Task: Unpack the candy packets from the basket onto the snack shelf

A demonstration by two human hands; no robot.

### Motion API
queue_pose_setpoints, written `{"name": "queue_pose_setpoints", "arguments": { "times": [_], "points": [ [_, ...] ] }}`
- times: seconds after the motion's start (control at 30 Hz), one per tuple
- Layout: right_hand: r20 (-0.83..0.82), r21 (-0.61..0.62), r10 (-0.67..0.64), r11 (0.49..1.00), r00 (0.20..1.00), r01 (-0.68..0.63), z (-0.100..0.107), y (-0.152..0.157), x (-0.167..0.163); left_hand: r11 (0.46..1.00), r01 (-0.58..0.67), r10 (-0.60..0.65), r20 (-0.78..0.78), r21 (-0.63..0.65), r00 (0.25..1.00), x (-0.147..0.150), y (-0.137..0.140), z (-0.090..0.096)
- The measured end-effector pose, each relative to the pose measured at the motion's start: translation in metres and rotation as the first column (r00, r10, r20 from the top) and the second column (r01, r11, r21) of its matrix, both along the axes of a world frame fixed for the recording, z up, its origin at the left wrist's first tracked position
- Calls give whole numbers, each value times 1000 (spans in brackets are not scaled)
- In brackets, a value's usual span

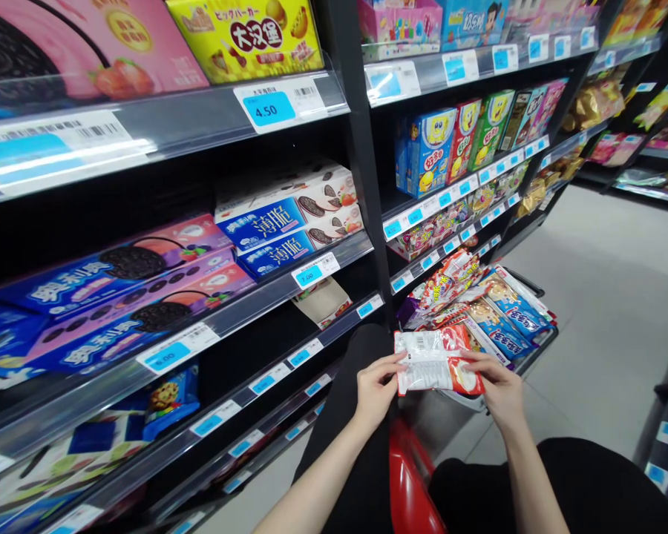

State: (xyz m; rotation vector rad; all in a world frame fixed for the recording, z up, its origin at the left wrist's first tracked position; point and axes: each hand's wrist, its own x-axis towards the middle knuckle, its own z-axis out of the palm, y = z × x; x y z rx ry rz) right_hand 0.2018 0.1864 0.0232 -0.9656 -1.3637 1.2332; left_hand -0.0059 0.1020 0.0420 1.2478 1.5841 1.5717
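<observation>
A red and white snack packet (431, 363) lies flat between my two hands, its printed side with a barcode facing up. My left hand (377, 387) pinches its left end, and my right hand (496, 387) grips the right end. Just beyond the packet is a cart (544, 348) loaded with snack packs. In it, blue cookie packs (512, 311) lie on the right and red and yellow packets (448, 285) are heaped on the left. The fingertips beneath the packet are hidden.
Shelves on the left hold blue and purple cookie boxes (128, 297), thin-cookie boxes (289, 226) and a yellow box (250, 37). Farther along stand small cartoon boxes (434, 152). A red seat-like object (415, 482) is between my legs. Grey tiled floor (606, 297) runs along the right.
</observation>
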Motion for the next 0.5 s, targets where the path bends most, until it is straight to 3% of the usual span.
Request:
{"name": "queue_pose_setpoints", "arguments": {
  "times": [0.17, 0.27, 0.37, 0.5],
  "points": [
    [13, 40, 8, 999, 1000, -8, 2, 1, 0, 1000, 20, -19, 36, -17, 999, -1, 4, -1],
    [72, 56, -64, 997, 995, 60, 1, 1, -1, 995, 28, -25, 33, -95, 999, 0, 7, -1],
    [147, -45, -123, 990, 981, 131, -3, 1, -3, 973, 24, 2, 113, -230, 994, 1, 7, -3],
    [138, -200, -11, 979, 990, 38, -6, 2, -6, 946, 38, 47, 252, -322, 967, 3, 9, -6]
  ]
}}
